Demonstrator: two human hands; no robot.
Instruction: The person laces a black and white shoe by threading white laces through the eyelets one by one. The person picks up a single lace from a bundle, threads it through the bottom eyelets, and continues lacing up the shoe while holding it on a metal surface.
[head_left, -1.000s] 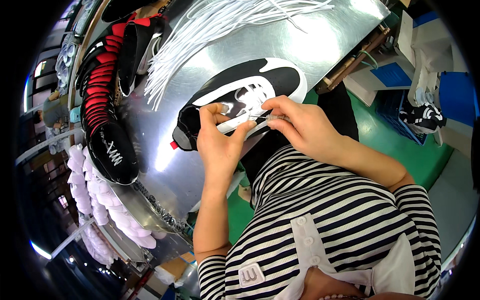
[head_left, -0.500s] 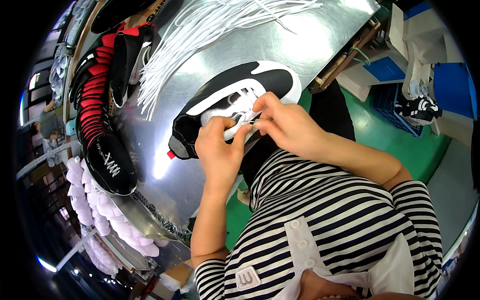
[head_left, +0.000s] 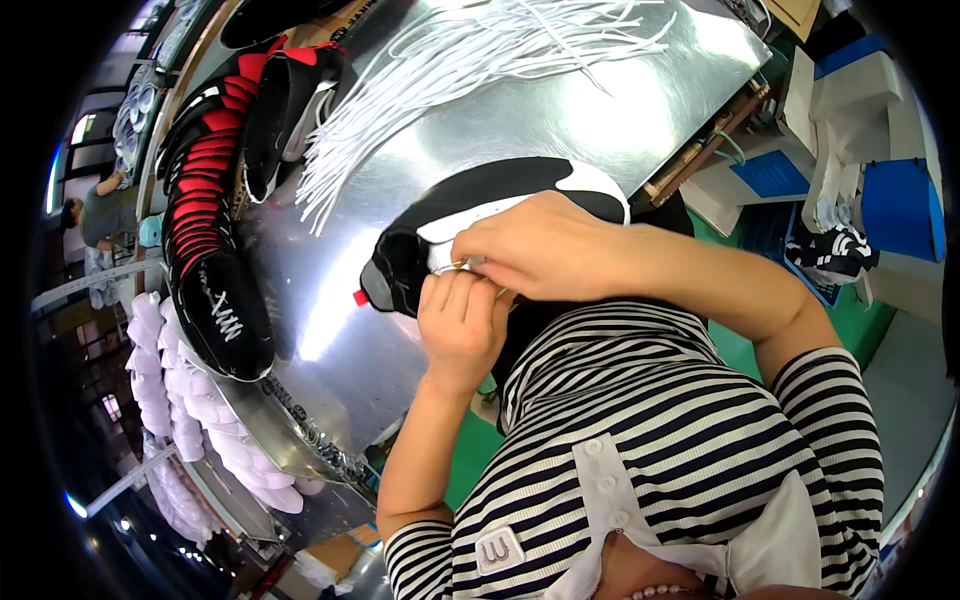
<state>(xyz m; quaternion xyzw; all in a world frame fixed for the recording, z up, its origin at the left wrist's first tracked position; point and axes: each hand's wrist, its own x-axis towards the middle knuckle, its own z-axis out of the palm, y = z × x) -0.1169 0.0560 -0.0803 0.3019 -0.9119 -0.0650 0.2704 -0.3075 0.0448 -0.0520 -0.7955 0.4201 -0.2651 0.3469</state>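
A black-and-white shoe upper [head_left: 480, 185] lies on the metal table in front of me, its toe to the right and its heel with a red tab [head_left: 361, 298] to the left. My left hand [head_left: 465, 325] is closed, fingers curled over the near edge of the shoe opening. Just beyond it, my right hand [head_left: 545, 250] pinches a thin white shoelace [head_left: 455, 266] above the collar. The fingertips of both hands nearly meet there. My right hand covers most of the lacing and part of the shoe's near side.
White shoelaces [head_left: 420, 80] lie in a loose bundle on the metal table [head_left: 400, 370]. A long row of nested black-and-red shoe uppers [head_left: 205, 190] runs along the left. White stacked pieces [head_left: 185, 400] hang beyond the left edge. A blue crate [head_left: 770, 230] stands on the green floor at right.
My right hand has turned over and shifted left, now covering the lacing. My left fingers have curled in, and that hand sits slightly lower. The whole view has shifted a little.
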